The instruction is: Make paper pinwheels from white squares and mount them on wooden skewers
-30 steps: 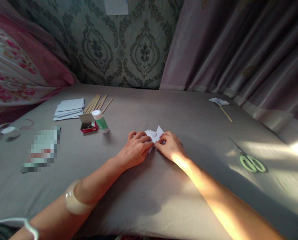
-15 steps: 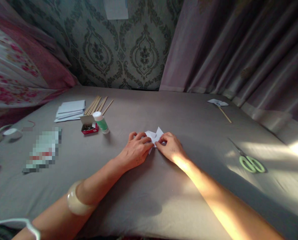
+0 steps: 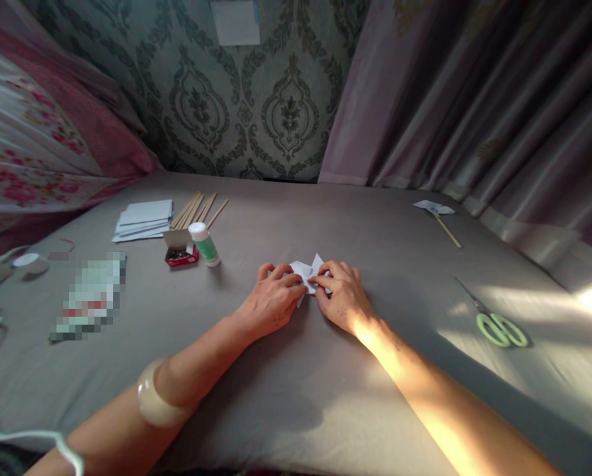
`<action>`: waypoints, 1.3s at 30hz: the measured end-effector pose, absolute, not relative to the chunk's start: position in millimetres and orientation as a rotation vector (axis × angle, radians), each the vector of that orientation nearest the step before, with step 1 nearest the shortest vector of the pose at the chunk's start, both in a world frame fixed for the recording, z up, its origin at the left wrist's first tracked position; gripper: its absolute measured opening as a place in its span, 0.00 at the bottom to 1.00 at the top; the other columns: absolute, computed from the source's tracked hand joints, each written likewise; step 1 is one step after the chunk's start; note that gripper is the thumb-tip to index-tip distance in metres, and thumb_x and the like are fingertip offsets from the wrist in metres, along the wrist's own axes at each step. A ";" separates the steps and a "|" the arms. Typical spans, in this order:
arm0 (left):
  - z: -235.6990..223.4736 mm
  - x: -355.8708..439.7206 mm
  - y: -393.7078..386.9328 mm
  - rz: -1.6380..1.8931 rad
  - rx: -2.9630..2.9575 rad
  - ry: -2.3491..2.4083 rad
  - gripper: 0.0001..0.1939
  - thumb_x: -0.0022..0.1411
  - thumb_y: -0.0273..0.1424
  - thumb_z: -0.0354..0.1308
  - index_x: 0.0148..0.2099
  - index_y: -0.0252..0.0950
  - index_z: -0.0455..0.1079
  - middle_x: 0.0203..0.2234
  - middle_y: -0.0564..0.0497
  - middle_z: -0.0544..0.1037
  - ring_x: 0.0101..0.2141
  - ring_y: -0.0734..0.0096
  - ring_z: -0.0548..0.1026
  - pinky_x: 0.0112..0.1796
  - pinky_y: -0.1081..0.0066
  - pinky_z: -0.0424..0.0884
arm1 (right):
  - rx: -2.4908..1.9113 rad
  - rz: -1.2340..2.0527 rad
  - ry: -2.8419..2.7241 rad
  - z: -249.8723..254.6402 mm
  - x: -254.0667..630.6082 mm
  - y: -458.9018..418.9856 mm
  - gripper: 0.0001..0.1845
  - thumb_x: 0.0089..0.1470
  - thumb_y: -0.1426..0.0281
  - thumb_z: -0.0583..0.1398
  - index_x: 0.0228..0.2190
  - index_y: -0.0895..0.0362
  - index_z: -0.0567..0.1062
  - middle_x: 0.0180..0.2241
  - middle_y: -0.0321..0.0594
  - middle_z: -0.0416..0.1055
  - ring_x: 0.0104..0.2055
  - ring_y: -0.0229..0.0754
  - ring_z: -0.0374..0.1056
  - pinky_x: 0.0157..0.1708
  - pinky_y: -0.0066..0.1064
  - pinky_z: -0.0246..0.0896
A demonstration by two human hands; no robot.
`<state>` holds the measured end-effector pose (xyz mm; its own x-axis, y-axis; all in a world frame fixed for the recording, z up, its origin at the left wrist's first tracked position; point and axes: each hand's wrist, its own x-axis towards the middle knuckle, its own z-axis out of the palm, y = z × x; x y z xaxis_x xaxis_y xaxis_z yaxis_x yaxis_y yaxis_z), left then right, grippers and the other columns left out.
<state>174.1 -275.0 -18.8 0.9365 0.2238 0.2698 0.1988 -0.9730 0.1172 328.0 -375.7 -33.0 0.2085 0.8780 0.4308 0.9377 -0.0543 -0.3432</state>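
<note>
A white paper pinwheel (image 3: 302, 269) with pointed, folded-in blades lies on the grey cloth, between my hands. My left hand (image 3: 274, 295) rests over its left side with curled fingers, the fingertips pressing the paper near the centre. From the other side, my right hand (image 3: 344, 295) pinches the paper, thumb and index finger close to the middle. Part of the pinwheel is covered by my fingers. Whether something small sits in the pinch, I cannot tell.
To the left stand a glue stick (image 3: 205, 245) and an open red box (image 3: 181, 256) of small metal pieces. Behind are wooden sticks (image 3: 191, 210) and stacked white paper (image 3: 144, 218). Green-handled scissors (image 3: 499, 329) and a pinwheel on a stick (image 3: 434, 208) lie at right.
My right hand has shifted its fingers on the paper, the index finger now reaching further over the centre. My left hand keeps its place. The view has tilted slightly.
</note>
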 end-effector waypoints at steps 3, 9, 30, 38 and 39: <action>-17.9 174.2 -275.4 0.425 3.001 0.329 0.14 0.64 0.28 0.48 0.47 0.42 0.72 0.42 0.47 0.77 0.49 0.58 0.65 0.49 0.54 0.53 | -1.944 -0.125 -1.703 -32.4 328.4 -376.2 0.16 0.50 0.78 0.56 0.34 0.52 0.80 0.38 0.43 0.71 0.43 0.47 0.61 0.44 0.41 0.51; -16.2 174.5 -276.2 0.446 2.999 0.325 0.13 0.64 0.28 0.49 0.45 0.41 0.73 0.42 0.47 0.77 0.48 0.59 0.66 0.49 0.55 0.54 | -1.944 -0.079 -1.751 -29.8 328.5 -376.7 0.18 0.51 0.79 0.55 0.36 0.51 0.80 0.39 0.43 0.71 0.44 0.48 0.60 0.45 0.42 0.51; -14.9 177.2 -270.4 0.741 2.766 0.753 0.12 0.62 0.28 0.50 0.38 0.39 0.75 0.35 0.49 0.80 0.39 0.64 0.73 0.45 0.58 0.57 | -1.835 0.027 -2.164 -12.2 347.7 -364.3 0.16 0.55 0.80 0.54 0.33 0.52 0.79 0.38 0.41 0.71 0.45 0.44 0.58 0.45 0.39 0.48; -18.0 177.8 -269.8 0.745 2.722 0.793 0.11 0.60 0.26 0.51 0.37 0.38 0.75 0.31 0.49 0.80 0.36 0.65 0.72 0.42 0.59 0.58 | -1.820 0.045 -2.169 -6.9 345.6 -350.8 0.11 0.53 0.79 0.57 0.26 0.56 0.78 0.37 0.41 0.71 0.44 0.44 0.58 0.44 0.37 0.47; -18.7 177.8 -269.7 0.745 2.730 0.776 0.11 0.60 0.26 0.50 0.37 0.38 0.75 0.31 0.49 0.80 0.36 0.64 0.72 0.42 0.59 0.58 | -1.815 0.041 -2.165 -8.3 345.6 -350.7 0.11 0.53 0.79 0.57 0.26 0.56 0.77 0.37 0.41 0.71 0.44 0.44 0.58 0.44 0.38 0.47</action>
<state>177.8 -269.7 -18.7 0.7342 0.5390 0.4128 0.4347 -0.8403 0.3240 345.6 -350.7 -8.3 -0.1455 0.9646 0.2199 0.9557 0.1946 -0.2209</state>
